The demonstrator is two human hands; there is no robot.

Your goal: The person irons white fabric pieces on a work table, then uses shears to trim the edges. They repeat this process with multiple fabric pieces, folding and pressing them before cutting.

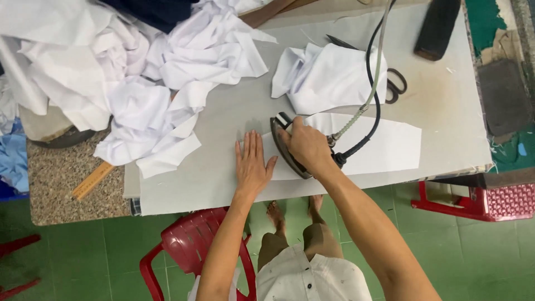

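A heap of white cloth pieces [139, 83] fills the table [446, 111] toward ten o'clock. The left hand [253, 164] lies flat, grip released, pressing the white fabric strip [390, 147], whose long axis runs nine to three o'clock. The right hand [306, 146] is clenched around the iron [284, 142], its long axis running eleven to five o'clock. Scissors [397, 83] lie at two o'clock.

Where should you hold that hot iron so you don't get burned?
Hold the dark metal iron by its handle on top, coming down from above, as the right hand does now. The flat hot base faces down on the long white fabric strip, and the cord leaves the rear, so the handle is the safe grip.
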